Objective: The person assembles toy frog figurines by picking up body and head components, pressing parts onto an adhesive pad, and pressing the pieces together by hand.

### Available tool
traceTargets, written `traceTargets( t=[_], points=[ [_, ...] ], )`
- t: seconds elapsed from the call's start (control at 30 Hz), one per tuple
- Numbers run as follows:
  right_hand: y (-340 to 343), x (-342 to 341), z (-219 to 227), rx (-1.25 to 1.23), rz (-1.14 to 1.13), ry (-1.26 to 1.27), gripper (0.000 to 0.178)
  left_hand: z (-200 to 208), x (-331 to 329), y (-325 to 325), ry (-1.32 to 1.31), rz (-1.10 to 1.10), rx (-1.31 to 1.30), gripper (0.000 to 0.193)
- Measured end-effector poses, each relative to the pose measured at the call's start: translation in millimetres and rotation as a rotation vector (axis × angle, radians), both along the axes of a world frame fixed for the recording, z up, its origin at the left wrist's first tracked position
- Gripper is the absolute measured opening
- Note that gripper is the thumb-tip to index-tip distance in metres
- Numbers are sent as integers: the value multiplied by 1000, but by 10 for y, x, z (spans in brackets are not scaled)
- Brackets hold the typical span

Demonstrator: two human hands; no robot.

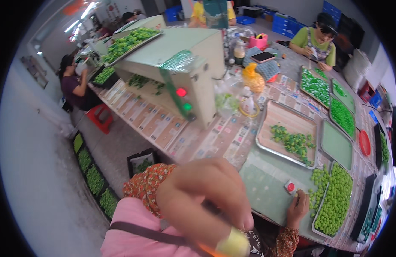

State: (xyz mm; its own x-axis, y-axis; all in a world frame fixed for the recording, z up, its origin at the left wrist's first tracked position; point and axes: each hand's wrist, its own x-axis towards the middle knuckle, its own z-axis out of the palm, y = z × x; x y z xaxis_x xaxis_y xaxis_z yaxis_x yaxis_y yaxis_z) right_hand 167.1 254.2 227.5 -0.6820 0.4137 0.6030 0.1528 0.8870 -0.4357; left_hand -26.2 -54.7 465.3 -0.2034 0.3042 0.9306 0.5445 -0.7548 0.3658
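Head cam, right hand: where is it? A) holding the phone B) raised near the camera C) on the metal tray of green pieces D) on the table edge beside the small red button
D: the right hand rests on the table edge, fingertips just below the small red button; it is the left hand that is up close to the camera.

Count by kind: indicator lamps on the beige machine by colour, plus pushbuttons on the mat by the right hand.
Red lamp: 1
Green lamp: 1
Red pushbutton: 1
Total: 3
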Motion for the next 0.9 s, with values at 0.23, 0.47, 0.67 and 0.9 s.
traceTargets(
  t=[0.23, 0.47, 0.67, 0.9],
  points=[
    [12, 13, -64, -48, -5, 24, 22, 368, 315, -161, 368, 37, -15, 31],
    [95, 127, -153, -22, 36, 21, 20, 318, 660, -323, 477, 49, 8, 28],
    [152, 111, -201, -15, 68, 3, 22, 51, 1136, -403, 474, 262, 59, 17],
    [260, 48, -341, -75, 50, -25, 22, -284, 1593, -773, 321, 443, -218, 26]
  ],
)
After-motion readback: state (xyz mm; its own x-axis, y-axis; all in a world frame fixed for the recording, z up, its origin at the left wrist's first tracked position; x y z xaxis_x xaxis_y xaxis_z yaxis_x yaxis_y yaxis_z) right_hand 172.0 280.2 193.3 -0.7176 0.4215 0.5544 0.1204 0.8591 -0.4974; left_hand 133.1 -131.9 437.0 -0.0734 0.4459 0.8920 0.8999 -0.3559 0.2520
